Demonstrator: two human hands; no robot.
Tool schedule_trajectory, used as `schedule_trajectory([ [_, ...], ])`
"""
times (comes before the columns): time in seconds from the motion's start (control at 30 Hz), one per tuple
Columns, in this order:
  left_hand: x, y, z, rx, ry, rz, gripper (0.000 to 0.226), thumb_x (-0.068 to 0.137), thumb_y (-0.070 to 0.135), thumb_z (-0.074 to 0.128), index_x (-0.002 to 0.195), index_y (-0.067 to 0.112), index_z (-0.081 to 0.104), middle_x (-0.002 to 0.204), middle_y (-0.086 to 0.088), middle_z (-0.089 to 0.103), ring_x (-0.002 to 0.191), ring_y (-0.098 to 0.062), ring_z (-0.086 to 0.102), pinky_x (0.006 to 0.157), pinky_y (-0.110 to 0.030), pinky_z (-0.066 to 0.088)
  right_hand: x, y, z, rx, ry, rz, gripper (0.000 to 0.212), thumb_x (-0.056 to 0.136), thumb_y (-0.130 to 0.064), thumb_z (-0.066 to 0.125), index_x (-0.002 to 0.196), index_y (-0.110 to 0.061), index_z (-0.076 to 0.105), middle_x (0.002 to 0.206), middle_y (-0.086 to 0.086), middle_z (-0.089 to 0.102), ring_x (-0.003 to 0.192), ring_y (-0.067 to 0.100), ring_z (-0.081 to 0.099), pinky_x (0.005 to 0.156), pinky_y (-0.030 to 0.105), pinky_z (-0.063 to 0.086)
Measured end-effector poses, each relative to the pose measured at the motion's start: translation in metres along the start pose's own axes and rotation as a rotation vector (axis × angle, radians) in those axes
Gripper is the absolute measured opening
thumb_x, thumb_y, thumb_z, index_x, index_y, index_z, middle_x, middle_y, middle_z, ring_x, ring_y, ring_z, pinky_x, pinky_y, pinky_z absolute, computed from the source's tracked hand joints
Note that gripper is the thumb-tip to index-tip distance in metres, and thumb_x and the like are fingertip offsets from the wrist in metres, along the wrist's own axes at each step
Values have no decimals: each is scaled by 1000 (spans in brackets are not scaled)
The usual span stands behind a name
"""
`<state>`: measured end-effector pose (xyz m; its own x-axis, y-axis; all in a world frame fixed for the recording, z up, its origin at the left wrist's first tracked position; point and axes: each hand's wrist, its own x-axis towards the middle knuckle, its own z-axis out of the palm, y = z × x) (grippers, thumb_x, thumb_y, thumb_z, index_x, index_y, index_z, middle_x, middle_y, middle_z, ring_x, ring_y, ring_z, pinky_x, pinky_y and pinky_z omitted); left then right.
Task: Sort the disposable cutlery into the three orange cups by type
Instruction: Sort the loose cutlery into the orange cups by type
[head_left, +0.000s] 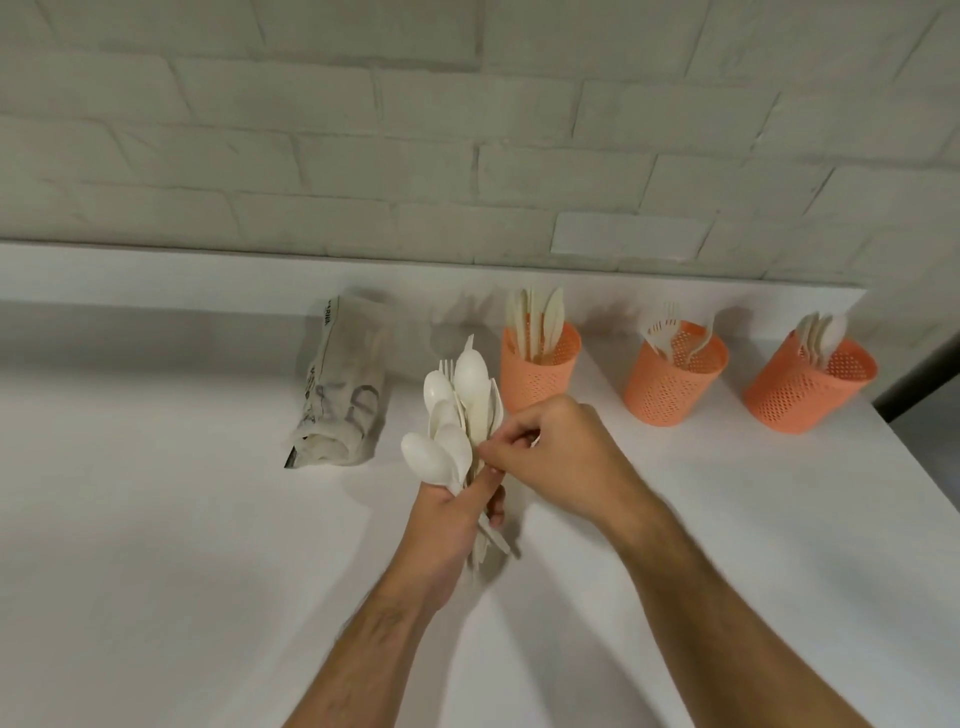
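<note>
My left hand (453, 525) grips a bundle of white disposable cutlery (457, 415), mostly spoons with a fork and a knife tip showing, held upright above the white table. My right hand (556, 441) pinches one piece at the bundle's right side; which type it is stays hidden. Three orange perforated cups stand in a row behind. The left cup (537, 371) holds knives, the middle cup (672, 379) holds forks, and the right cup (810, 387) holds spoons.
A crumpled clear plastic bag (345, 384) lies to the left of the cups. A white brick wall with a raised ledge (208, 270) runs behind. The table's right edge (924, 467) drops off near the right cup.
</note>
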<state>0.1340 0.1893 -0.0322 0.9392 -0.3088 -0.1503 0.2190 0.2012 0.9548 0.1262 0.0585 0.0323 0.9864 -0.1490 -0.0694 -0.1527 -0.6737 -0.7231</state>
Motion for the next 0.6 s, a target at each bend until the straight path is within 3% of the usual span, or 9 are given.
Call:
schedule_trajectory([
  [0.17,-2,-1,8,52,-45,-12,17,98,5,53,97,13,68,66,1,56,63,-11,50,60,-23,46,-7,5,3,79,94,39,5,76,-28,80,79,-25,79,69,-7,71,70,9,66,68,28,56],
  [0.33,-2,0,8,-11,-60,-36,17,95,15,60,103,1,66,72,-7,56,68,-16,53,67,-29,49,-5,16,-5,308,62,58,6,81,-22,80,77,-19,76,75,-4,72,75,10,65,71,18,49],
  [0.4,-1,-2,7,-44,-75,-54,23,93,19,63,105,-1,65,75,-8,56,69,-18,53,70,-34,48,-3,19,-10,383,63,69,10,87,-22,75,81,-15,72,70,-4,69,66,7,61,65,18,46],
  [0.5,-1,-2,6,-127,-70,-80,21,92,20,62,103,2,64,79,-9,53,63,-16,49,64,-31,46,0,16,-18,485,93,53,9,96,-19,65,92,-11,66,73,3,70,57,4,58,56,14,40],
  [0.6,-1,-1,5,-203,-61,-74,12,92,16,58,97,5,61,82,-9,51,58,-15,45,57,-26,42,10,7,-37,640,266,-77,7,97,-8,61,91,-12,63,72,6,68,58,4,58,57,13,44],
])
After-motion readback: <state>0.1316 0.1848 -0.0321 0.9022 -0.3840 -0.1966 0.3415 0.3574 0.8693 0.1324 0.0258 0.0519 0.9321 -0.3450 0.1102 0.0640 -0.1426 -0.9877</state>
